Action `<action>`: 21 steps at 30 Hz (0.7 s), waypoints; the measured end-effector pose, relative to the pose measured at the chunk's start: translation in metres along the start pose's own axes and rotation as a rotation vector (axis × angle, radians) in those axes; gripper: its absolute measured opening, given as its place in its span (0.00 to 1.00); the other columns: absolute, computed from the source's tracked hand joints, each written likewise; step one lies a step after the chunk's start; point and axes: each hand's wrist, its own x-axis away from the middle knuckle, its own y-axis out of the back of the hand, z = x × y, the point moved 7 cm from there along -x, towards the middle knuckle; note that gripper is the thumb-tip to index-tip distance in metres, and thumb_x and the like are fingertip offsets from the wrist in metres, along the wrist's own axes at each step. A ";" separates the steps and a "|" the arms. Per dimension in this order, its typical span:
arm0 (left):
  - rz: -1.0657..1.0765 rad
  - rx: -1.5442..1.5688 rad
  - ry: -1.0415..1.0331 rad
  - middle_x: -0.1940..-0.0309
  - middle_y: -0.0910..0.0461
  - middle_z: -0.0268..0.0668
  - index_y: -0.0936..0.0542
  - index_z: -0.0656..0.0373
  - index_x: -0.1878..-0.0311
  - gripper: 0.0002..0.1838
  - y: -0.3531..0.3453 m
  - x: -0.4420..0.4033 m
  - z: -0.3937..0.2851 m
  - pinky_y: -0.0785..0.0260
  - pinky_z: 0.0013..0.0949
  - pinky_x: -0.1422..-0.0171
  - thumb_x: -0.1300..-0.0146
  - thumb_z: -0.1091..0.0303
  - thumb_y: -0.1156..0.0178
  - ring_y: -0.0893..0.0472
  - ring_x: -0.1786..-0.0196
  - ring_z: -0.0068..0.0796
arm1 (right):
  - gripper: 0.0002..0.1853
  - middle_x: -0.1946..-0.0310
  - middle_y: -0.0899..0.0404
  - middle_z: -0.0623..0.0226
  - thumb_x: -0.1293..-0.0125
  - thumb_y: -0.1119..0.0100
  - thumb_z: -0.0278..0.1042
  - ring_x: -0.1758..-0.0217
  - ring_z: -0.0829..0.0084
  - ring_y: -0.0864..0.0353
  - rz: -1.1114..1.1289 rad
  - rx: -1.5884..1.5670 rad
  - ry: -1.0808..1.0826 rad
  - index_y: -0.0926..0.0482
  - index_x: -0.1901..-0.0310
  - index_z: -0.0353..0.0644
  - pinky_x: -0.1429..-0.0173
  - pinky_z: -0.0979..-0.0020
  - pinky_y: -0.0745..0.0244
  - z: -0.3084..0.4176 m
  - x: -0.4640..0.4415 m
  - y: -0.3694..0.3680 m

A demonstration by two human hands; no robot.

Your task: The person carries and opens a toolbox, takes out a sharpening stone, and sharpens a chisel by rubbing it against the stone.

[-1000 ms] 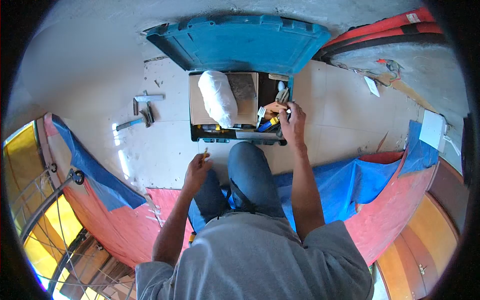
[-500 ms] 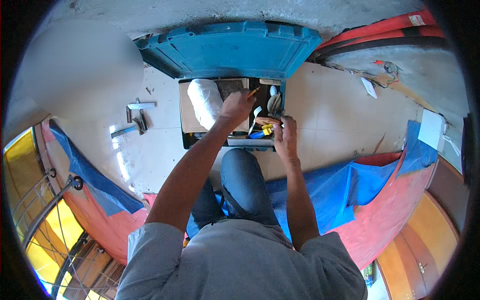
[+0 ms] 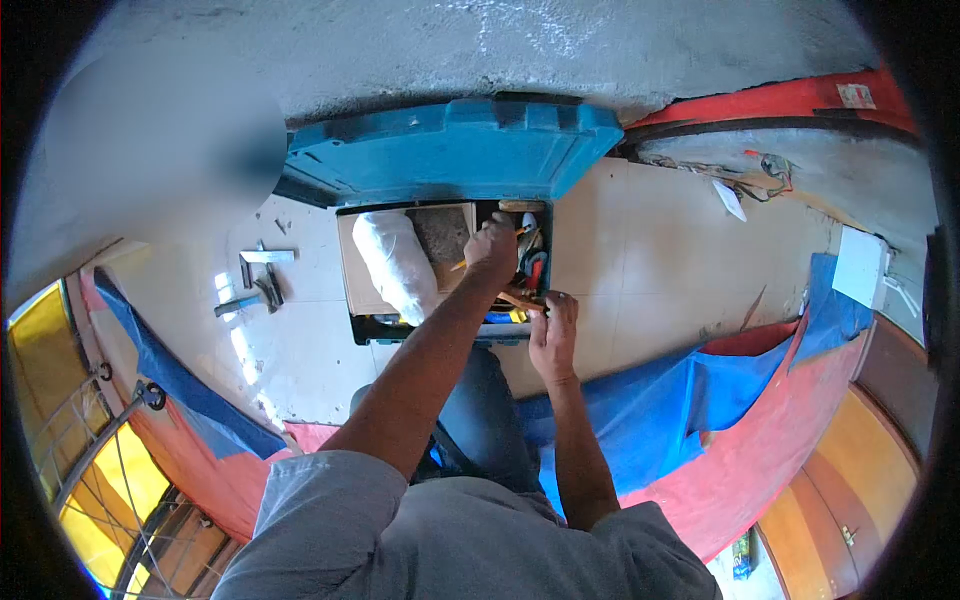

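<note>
Reaching into the open toolbox (image 3: 551,262), my left hand (image 3: 490,246) is closed around a thin yellow pencil (image 3: 458,266), which pokes out on both sides of the fist. My right hand (image 3: 556,322), at the box's near right corner, pinches an orange-brown, wooden-looking piece (image 3: 520,299); its exact kind is unclear. Beside my left hand, a red-handled tool (image 3: 536,266) and other tools lie in the right compartment, partly hidden. A white wrapped bundle (image 3: 393,262) rests on cardboard (image 3: 354,268) in the left part. Yellow and blue handles show beneath my right hand's piece.
The teal lid (image 3: 450,150) stands raised against the grey wall. A hammer (image 3: 240,303) and a try square (image 3: 268,256) lie on the tiled floor to the left. Blue sheeting (image 3: 650,390) spreads at the right, and a white box (image 3: 858,268) stands farther right.
The view has tilted, so the toolbox sits lower. My left hand has moved right over the tool compartment with the pencil. The red-handled tool now shows, and my right hand still holds the brown piece.
</note>
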 end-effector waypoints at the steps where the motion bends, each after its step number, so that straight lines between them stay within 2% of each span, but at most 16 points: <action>1: -0.025 -0.027 0.005 0.55 0.12 0.51 0.25 0.64 0.44 0.16 -0.003 0.000 -0.001 0.17 0.53 0.49 0.30 0.65 0.42 0.11 0.51 0.55 | 0.15 0.49 0.25 0.44 0.32 0.40 0.23 0.45 0.41 0.27 -0.005 0.013 -0.006 0.27 0.46 0.36 0.40 0.43 0.30 0.000 0.001 -0.001; 2: -0.052 -0.056 0.010 0.56 0.12 0.51 0.26 0.64 0.42 0.17 -0.004 -0.003 -0.001 0.17 0.53 0.48 0.30 0.66 0.42 0.11 0.51 0.55 | 0.15 0.49 0.25 0.44 0.32 0.40 0.23 0.45 0.41 0.27 -0.008 0.015 -0.005 0.27 0.46 0.36 0.40 0.43 0.30 -0.002 0.001 0.000; 3: 0.021 -0.057 0.051 0.54 0.12 0.50 0.27 0.64 0.42 0.17 0.003 -0.006 -0.005 0.15 0.45 0.49 0.29 0.67 0.39 0.10 0.48 0.47 | 0.15 0.49 0.25 0.44 0.32 0.40 0.23 0.45 0.41 0.27 -0.001 0.001 -0.010 0.27 0.45 0.36 0.40 0.43 0.31 -0.004 0.002 -0.002; 6: 0.127 0.001 0.151 0.54 0.12 0.51 0.29 0.65 0.42 0.19 0.002 -0.014 0.000 0.15 0.44 0.48 0.29 0.66 0.39 0.10 0.48 0.46 | 0.15 0.50 0.26 0.44 0.32 0.40 0.23 0.45 0.40 0.28 0.020 -0.011 -0.044 0.27 0.45 0.36 0.40 0.43 0.31 -0.003 0.002 -0.001; 10: 0.092 0.009 0.177 0.53 0.12 0.51 0.28 0.64 0.43 0.19 0.005 -0.018 0.000 0.16 0.44 0.46 0.29 0.63 0.38 0.10 0.49 0.46 | 0.15 0.49 0.25 0.45 0.32 0.40 0.23 0.44 0.41 0.28 0.034 -0.013 -0.051 0.27 0.45 0.37 0.40 0.45 0.31 -0.006 0.000 -0.003; 13: 0.124 0.068 0.211 0.53 0.12 0.53 0.29 0.64 0.43 0.22 0.009 -0.019 -0.001 0.17 0.48 0.44 0.31 0.60 0.36 0.11 0.48 0.49 | 0.14 0.49 0.24 0.44 0.29 0.41 0.24 0.45 0.41 0.26 0.032 0.030 -0.030 0.28 0.45 0.34 0.39 0.46 0.28 -0.006 0.000 -0.003; 15: 0.060 0.242 0.248 0.52 0.13 0.59 0.34 0.64 0.39 0.36 0.017 -0.011 0.001 0.20 0.56 0.42 0.37 0.48 0.30 0.13 0.46 0.60 | 0.14 0.48 0.24 0.46 0.30 0.40 0.24 0.44 0.42 0.26 0.034 -0.003 -0.056 0.27 0.44 0.35 0.39 0.46 0.29 -0.008 -0.004 -0.001; 19: 0.064 0.304 0.236 0.50 0.16 0.59 0.34 0.64 0.43 0.30 0.028 0.014 0.004 0.21 0.56 0.41 0.35 0.53 0.32 0.15 0.44 0.61 | 0.15 0.49 0.23 0.48 0.30 0.40 0.24 0.44 0.43 0.26 0.011 -0.020 -0.090 0.27 0.44 0.37 0.38 0.45 0.30 -0.010 -0.002 0.009; 21: -0.142 0.509 0.159 0.50 0.18 0.59 0.35 0.62 0.43 0.30 0.031 0.034 0.006 0.23 0.58 0.42 0.38 0.56 0.30 0.16 0.45 0.64 | 0.14 0.49 0.23 0.47 0.30 0.40 0.24 0.44 0.43 0.26 0.004 -0.025 -0.114 0.27 0.44 0.37 0.38 0.45 0.30 -0.011 0.003 0.011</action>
